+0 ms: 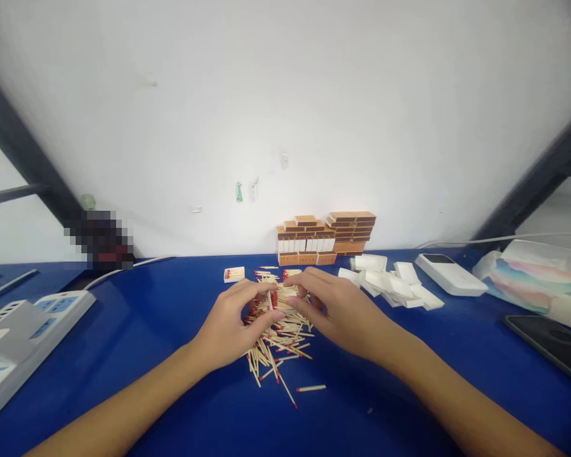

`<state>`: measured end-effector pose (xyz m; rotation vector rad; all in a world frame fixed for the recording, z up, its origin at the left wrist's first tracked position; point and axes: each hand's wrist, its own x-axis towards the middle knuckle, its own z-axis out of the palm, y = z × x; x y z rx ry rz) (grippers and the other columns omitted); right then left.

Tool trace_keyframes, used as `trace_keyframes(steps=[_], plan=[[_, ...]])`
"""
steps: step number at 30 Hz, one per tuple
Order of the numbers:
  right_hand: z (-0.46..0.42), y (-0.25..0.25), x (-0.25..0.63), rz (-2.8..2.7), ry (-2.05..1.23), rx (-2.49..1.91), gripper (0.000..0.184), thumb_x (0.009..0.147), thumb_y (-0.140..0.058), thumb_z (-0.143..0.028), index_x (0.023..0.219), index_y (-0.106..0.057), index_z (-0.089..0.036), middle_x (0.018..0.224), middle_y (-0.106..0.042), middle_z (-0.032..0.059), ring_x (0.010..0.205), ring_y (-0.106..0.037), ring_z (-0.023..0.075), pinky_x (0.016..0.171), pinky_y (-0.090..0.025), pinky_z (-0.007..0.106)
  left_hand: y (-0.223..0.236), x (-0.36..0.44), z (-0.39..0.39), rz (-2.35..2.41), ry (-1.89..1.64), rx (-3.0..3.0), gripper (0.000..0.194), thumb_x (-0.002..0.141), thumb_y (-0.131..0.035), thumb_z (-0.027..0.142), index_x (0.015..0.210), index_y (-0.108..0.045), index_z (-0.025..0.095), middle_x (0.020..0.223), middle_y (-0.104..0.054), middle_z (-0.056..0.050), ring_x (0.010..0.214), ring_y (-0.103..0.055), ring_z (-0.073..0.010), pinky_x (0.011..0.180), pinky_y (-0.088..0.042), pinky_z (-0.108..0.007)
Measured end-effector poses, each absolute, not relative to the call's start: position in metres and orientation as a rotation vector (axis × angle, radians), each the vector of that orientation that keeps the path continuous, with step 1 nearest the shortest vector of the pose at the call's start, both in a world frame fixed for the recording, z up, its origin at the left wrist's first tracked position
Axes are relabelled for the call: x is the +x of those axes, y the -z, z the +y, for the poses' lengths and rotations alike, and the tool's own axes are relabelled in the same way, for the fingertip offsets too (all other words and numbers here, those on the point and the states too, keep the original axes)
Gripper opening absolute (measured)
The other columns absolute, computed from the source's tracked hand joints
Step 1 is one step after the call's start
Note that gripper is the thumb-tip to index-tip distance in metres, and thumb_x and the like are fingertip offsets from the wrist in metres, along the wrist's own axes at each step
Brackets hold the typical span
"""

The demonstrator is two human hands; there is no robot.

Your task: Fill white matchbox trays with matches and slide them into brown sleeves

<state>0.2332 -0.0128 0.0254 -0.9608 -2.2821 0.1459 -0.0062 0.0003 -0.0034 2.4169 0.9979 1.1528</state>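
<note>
Above a loose pile of red-headed matches (285,343), my two hands face each other. My left hand (231,320) pinches the left end of a small white matchbox tray (269,301) between thumb and fingers. My right hand (340,311) is closed at the right side of the tray, its thumb and fingertips pressed around matches whose red heads point left. The fingers partly hide the tray's inside. Behind my left fingertips lies a white tray filled with matches (234,274). A single match (311,388) lies apart in front of the pile.
Stacked brown matchboxes (307,258) stand against the wall. Several white trays (393,284) lie heaped at right, beside a white device (450,275), a phone (549,343) and a tissue pack (535,279). A power strip (38,336) is on the left.
</note>
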Motion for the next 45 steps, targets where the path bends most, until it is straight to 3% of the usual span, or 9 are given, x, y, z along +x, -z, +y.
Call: trace_keyframes(steps=[3,6,11,16,21,27,34,45], plan=[[-0.012,-0.023,0.234,-2.255,-0.149,-1.018,0.035,0.106,-0.054,-0.034,0.137,-0.055,-0.018,0.115,-0.071,0.0121,0.073,-0.064,0.0167,0.066,-0.051,0.033,0.004,-0.006,0.001,1.018,-1.135,2.400,0.036,0.095,-0.074,0.038,0.127,-0.068,0.022,0.100,-0.072,-0.005,0.087,-0.067,-0.0191,0.081,-0.054,-0.035],[-0.011,-0.020,0.234,-2.261,-0.135,-1.047,0.041,0.104,-0.056,-0.034,0.141,-0.052,-0.016,0.114,-0.072,0.0126,0.072,-0.066,0.0179,0.066,-0.052,0.035,0.006,-0.007,0.002,1.004,-1.138,2.424,0.039,0.094,-0.074,0.039,0.128,-0.068,0.021,0.102,-0.072,-0.006,0.089,-0.066,-0.0195,0.081,-0.054,-0.035],[-0.009,-0.016,0.233,-2.291,-0.139,-0.989,0.029,0.105,-0.056,-0.028,0.132,-0.057,-0.019,0.117,-0.072,0.0110,0.076,-0.067,0.0170,0.069,-0.052,0.033,0.007,-0.008,0.002,1.000,-1.116,2.442,0.038,0.095,-0.074,0.039,0.128,-0.068,0.021,0.102,-0.071,-0.006,0.090,-0.066,-0.0196,0.082,-0.054,-0.035],[-0.009,-0.014,0.232,-2.304,-0.108,-0.945,0.018,0.105,-0.054,-0.027,0.116,-0.064,-0.019,0.101,-0.072,0.0080,0.079,-0.065,0.0171,0.066,-0.048,0.031,0.006,-0.008,0.001,0.985,-1.142,2.456,0.038,0.094,-0.074,0.039,0.128,-0.068,0.022,0.102,-0.072,-0.005,0.091,-0.066,-0.0194,0.084,-0.054,-0.036],[-0.009,-0.015,0.231,-2.290,-0.138,-0.941,0.016,0.104,-0.055,-0.025,0.115,-0.066,-0.019,0.097,-0.071,0.0065,0.075,-0.063,0.0156,0.064,-0.046,0.030,0.007,-0.007,0.001,0.978,-1.104,2.464,0.037,0.095,-0.074,0.038,0.128,-0.067,0.023,0.102,-0.072,-0.004,0.089,-0.066,-0.0181,0.081,-0.054,-0.034],[-0.008,-0.016,0.232,-2.287,-0.125,-0.930,0.020,0.105,-0.056,-0.026,0.122,-0.062,-0.019,0.106,-0.071,0.0081,0.077,-0.063,0.0155,0.068,-0.048,0.030,0.007,-0.008,0.002,0.987,-1.116,2.479,0.039,0.095,-0.073,0.038,0.131,-0.066,0.024,0.099,-0.071,-0.003,0.086,-0.064,-0.0178,0.079,-0.053,-0.034],[-0.010,-0.017,0.231,-2.292,-0.098,-0.936,0.013,0.104,-0.056,-0.025,0.108,-0.066,-0.019,0.098,-0.069,0.0067,0.076,-0.062,0.0153,0.066,-0.045,0.029,0.006,-0.008,0.001,0.993,-1.121,2.473,0.038,0.095,-0.074,0.037,0.129,-0.067,0.024,0.097,-0.071,-0.003,0.084,-0.064,-0.0176,0.078,-0.053,-0.033],[-0.010,-0.020,0.231,-2.288,-0.100,-0.930,0.012,0.102,-0.056,-0.022,0.108,-0.067,-0.018,0.097,-0.068,0.0062,0.070,-0.059,0.0126,0.063,-0.045,0.028,0.007,-0.008,0.001,0.981,-1.142,2.489,0.037,0.095,-0.073,0.038,0.129,-0.067,0.024,0.098,-0.070,-0.005,0.084,-0.064,-0.0187,0.080,-0.054,-0.035]])
